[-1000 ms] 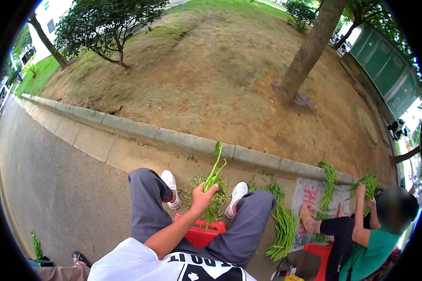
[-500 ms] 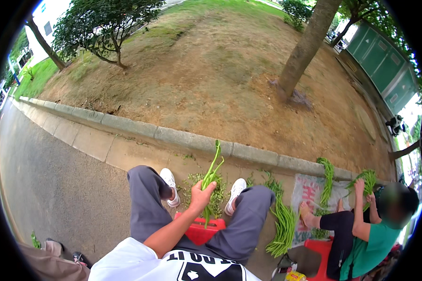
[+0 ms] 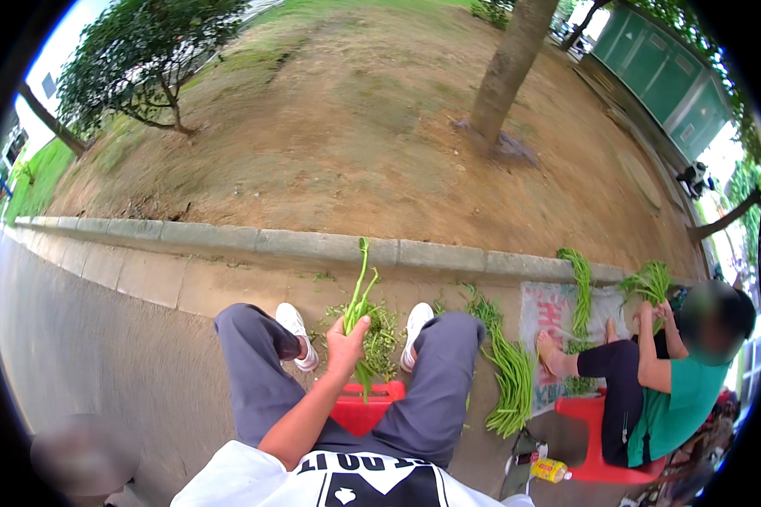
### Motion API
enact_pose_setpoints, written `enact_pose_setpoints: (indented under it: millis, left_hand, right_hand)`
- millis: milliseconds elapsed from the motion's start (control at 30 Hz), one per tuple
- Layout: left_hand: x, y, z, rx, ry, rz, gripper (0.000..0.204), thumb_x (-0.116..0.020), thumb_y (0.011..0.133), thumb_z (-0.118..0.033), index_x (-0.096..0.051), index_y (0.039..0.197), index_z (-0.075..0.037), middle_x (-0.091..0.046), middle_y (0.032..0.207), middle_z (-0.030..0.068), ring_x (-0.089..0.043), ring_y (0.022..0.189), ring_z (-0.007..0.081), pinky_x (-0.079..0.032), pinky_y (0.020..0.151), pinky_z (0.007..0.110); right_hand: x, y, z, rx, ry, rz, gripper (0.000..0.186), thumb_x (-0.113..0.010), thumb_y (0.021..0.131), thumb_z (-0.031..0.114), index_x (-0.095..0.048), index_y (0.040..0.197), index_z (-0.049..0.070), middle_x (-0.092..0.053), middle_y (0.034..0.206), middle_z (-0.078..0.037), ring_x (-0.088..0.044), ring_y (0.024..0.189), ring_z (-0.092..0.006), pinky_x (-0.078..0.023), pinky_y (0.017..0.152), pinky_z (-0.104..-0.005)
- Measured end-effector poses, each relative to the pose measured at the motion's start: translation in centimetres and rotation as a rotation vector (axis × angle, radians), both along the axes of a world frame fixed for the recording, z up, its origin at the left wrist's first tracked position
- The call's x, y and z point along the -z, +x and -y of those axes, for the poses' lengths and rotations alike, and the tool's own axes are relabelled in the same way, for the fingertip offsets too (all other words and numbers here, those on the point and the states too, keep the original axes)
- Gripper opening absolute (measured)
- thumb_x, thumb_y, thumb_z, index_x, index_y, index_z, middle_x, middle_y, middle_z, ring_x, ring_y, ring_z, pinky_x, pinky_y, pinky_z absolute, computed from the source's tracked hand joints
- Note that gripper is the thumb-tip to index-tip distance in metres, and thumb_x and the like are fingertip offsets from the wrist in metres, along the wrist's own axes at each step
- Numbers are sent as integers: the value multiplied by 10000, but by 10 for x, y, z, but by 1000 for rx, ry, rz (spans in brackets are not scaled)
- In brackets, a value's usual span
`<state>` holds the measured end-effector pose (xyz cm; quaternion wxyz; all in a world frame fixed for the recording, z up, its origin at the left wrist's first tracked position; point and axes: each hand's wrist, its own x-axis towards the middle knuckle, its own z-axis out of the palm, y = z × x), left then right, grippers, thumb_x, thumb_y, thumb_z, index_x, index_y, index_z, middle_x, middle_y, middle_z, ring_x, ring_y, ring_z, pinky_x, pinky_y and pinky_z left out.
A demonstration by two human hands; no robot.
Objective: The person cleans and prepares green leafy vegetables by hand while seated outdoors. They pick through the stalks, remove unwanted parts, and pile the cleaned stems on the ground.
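My left hand (image 3: 347, 344) is closed around a bunch of long green vegetable stems (image 3: 360, 291). The stems stick up past my fingers toward the curb, and their lower ends hang below the fist, in front of a red plastic stool (image 3: 369, 407) between my thighs. Under the bunch, a heap of green leaf scraps (image 3: 382, 338) lies on the pavement between my white shoes. My right hand does not show. To the right of my right knee, a larger pile of long green stems (image 3: 509, 384) is spread on the ground.
At the right, a person in a green top (image 3: 672, 406) sits on a red stool (image 3: 583, 435), handling green stems above a printed plastic sheet (image 3: 537, 308). A yellow-labelled bottle (image 3: 550, 470) lies nearby. A stone curb (image 3: 313, 245) edges bare soil; another person's blurred head (image 3: 86, 452) is lower left.
The whole view has shifted slightly. My left hand keeps its grip on the stems, still between my knees. A bystander's head now shows at the lower left, where legs and shoes showed before.
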<state>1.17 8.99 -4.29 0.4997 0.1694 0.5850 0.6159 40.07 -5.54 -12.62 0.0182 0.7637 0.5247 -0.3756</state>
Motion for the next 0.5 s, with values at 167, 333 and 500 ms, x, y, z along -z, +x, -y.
enact_pose_setpoints:
  millis: [167, 333, 500]
  left_hand:
    - [2, -2, 1, -8, 14, -5, 159, -645, 805, -211, -566, 797, -74, -445, 571, -64, -354, 418, 26, -263, 361, 206]
    - [4, 0, 1, 2, 10, -5, 175, -645, 803, -213, -544, 760, -77, -440, 550, -56, -364, 402, 33, -275, 356, 209]
    - [0, -1, 3, 13, -3, 43, 172, -644, 804, -210, -534, 770, -83, -432, 528, -51, -366, 374, 44, -274, 340, 215]
  right_hand:
    - [-2, 5, 12, 63, -13, -1, 228, -549, 767, 237, -608, 829, 26, -617, 823, -163, -593, 755, -278, -468, 655, -398]
    - [-8, 15, 27, 121, -34, 29, 239, -545, 768, 245, -607, 838, 26, -615, 836, -171, -593, 768, -288, -467, 664, -404]
    - [-10, 34, 48, 178, -85, 64, 249, -540, 769, 253, -607, 847, 26, -613, 849, -178, -592, 781, -299, -466, 673, -410]
